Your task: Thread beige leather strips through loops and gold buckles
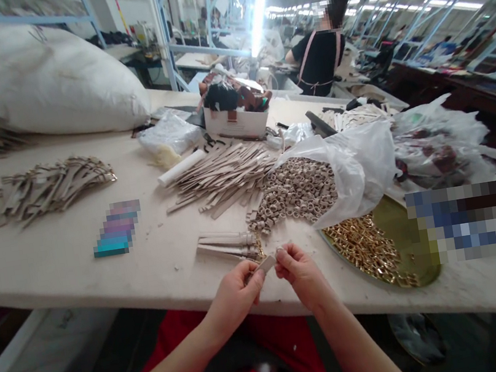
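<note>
My left hand is closed on a short beige strap, its flat end pointing up to the right. My right hand pinches thumb and fingers together beside that end; whatever small piece lies in the pinch is hidden. Just beyond my hands is a small bundle of beige straps with gold-coloured hardware at the right end. Behind it spreads a heap of small beige loops, partly under a clear plastic bag. Gold-coloured metal fittings fill part of an oval tray to my right.
Loose beige straps lie mid-table, with a white roll alongside. More straps with gold-coloured ends are piled left, before a big white sack. A filled box stands behind; a person works farther back.
</note>
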Motion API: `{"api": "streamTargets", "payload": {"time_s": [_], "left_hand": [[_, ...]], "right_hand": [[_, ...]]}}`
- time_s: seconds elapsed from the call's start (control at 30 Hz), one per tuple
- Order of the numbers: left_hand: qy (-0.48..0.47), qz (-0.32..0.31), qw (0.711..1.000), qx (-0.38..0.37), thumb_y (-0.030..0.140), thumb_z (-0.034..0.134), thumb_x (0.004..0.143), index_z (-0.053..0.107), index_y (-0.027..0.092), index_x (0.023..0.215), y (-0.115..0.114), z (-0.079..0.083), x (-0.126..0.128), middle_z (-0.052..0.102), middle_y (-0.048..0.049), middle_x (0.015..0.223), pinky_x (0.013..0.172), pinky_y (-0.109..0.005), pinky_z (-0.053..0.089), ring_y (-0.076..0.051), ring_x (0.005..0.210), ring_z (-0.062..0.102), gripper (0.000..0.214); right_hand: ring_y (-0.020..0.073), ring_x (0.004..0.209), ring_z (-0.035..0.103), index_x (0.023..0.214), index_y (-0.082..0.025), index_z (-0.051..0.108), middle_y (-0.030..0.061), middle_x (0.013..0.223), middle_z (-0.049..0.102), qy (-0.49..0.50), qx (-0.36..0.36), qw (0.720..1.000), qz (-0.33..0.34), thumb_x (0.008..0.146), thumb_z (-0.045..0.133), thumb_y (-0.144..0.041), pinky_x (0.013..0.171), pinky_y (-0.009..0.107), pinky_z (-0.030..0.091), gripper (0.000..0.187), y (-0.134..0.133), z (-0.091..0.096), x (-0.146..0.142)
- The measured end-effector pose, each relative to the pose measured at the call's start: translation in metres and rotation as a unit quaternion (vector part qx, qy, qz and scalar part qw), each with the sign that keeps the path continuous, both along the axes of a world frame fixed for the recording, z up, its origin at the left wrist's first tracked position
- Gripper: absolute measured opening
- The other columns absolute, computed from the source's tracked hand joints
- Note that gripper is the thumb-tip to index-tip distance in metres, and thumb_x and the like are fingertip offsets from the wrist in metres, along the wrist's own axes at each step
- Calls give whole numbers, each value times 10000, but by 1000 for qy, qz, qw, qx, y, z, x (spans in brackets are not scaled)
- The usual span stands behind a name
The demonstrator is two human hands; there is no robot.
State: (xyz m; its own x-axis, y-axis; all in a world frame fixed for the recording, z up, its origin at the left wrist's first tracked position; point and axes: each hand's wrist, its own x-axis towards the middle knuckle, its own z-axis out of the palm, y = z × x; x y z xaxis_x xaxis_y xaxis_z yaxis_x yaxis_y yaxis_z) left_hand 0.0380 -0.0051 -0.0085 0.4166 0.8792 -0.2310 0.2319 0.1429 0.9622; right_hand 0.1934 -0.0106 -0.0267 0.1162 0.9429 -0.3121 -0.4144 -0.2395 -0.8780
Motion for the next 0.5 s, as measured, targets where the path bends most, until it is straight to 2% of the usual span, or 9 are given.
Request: {"api": "streamTargets", "payload": {"time_s": [0.1, 0.23, 0.4, 0.5], "left_hand": [[22, 25, 999, 29, 409, 416, 824, 523, 163, 760, -1, 0, -4, 423, 68, 475, 454, -186, 304, -84, 446, 391, 276], [58, 38, 997, 44, 401, 394, 829, 533, 165, 771, -5, 3, -13, 426, 66, 490, 449, -190, 291, -89, 455, 399, 279], [109, -24, 991, 80, 324, 404, 819, 535, 166, 695, -7, 8, -17, 389, 70, 517, 468, -194, 257, -80, 483, 368, 239], [132, -76, 984, 93, 298, 412, 809, 556, 165, 695, -4, 10, -18, 410, 64, 539, 480, -201, 250, -82, 505, 379, 227]], "right_hand": [[70, 473, 435, 684, -184, 507, -60, 529, 514, -13, 20, 1000, 13, 652, 693, -361, 484, 202, 352, 259, -7, 4, -18], [97, 535, 474, 697, -169, 554, -32, 559, 530, -83, 34, 996, 21, 717, 625, -396, 555, 237, 395, 238, -14, 6, -26], [109, 563, 499, 756, -178, 587, -29, 586, 555, -135, 47, 990, -5, 684, 656, -367, 584, 247, 413, 214, -20, 4, -22], [112, 558, 503, 814, -182, 615, -29, 587, 564, -144, 43, 988, 45, 671, 660, -366, 574, 249, 409, 237, -23, 4, -21]]}}
